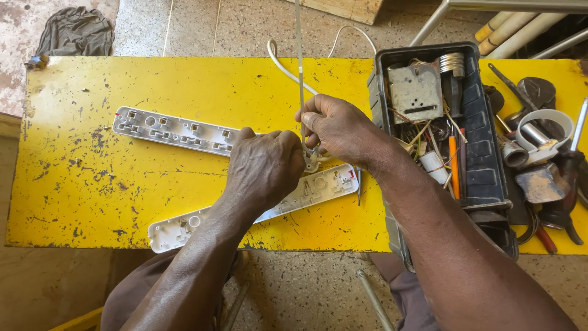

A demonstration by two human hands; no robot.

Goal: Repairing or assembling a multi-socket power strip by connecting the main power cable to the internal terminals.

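Observation:
Two white halves of an opened power strip lie on the yellow table (86,190). The upper half (171,130) lies to the left with its socket cut-outs showing. The lower half (306,191) runs diagonally under my hands. My left hand (262,167) rests fisted on the lower half. My right hand (337,127) pinches a thin upright metal strip (299,67) over a small fitting (312,160) between the hands. A white cable (283,66) runs from there off the table's far edge.
A black toolbox tray (484,178) full of wires, a metal box and a bulb base stands right of my right hand. Further right lie a tape roll (545,125), pliers and scrap parts. A dark cloth (76,30) lies on the floor at top left.

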